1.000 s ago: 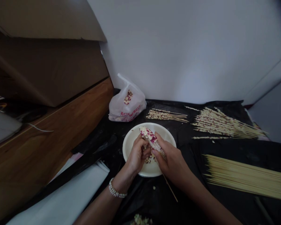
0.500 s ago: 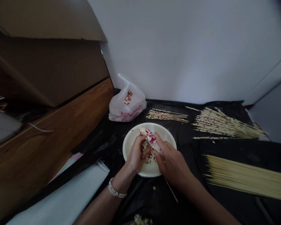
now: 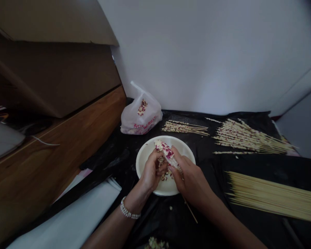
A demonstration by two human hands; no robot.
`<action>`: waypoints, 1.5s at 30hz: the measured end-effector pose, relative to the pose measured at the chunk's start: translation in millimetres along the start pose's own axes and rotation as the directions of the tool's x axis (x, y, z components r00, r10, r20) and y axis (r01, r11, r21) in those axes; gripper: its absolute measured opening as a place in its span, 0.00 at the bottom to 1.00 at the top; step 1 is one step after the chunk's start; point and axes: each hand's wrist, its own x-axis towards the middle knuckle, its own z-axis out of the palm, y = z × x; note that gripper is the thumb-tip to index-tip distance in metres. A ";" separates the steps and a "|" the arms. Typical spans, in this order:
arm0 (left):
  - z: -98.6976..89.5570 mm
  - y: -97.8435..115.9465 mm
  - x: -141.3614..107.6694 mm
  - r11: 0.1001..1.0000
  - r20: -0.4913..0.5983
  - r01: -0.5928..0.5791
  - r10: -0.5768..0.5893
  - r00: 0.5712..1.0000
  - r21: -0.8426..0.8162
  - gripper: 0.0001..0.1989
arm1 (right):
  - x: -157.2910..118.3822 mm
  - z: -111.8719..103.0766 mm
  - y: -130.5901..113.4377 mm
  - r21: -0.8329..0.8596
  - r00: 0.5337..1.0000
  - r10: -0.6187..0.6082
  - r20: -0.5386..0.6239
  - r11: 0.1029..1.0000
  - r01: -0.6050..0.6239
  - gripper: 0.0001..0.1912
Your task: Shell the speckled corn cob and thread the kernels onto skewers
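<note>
A corn cob [image 3: 167, 152] with white and dark red kernels is tilted over a white bowl [image 3: 142, 152]. My right hand [image 3: 189, 176] is wrapped round its lower end. My left hand [image 3: 151, 173] closes on the cob's left side, with its fingers curled beneath and partly hidden. Loose kernels [image 3: 166, 176] lie in the bowl under my hands. A thin stick [image 3: 191, 211] sticks out below my right hand; its upper end is hidden.
A plastic bag [image 3: 141, 116] with kernels stands behind the bowl. Kernel-threaded skewers [image 3: 181, 128] and a larger pile of them [image 3: 243, 138] lie at the back right. Bare sticks [image 3: 272, 195] rest at right. Cardboard [image 3: 67, 72] is at left, a white wall [image 3: 197, 55] behind.
Almost nothing differs. Both hands keep their hold on the corn cob, and the view has shifted very slightly.
</note>
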 end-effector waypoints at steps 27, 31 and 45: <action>-0.7 -1.2 0.4 0.995 0.031 -0.022 0.018 0.999 0.100 0.11 | 1.2 -1.1 4.5 -0.011 1.000 0.016 0.003 1.000 -0.016 0.30; -1.1 -1.9 0.7 0.991 0.023 -0.049 0.046 0.999 0.125 0.11 | 1.7 -5.0 2.0 -0.095 1.000 0.014 0.004 0.995 -0.014 0.29; 0.5 -8.5 2.4 0.953 -0.008 -0.144 0.152 0.988 0.268 0.12 | 3.5 -17.1 -5.6 -0.534 0.992 -0.115 0.060 0.835 0.129 0.28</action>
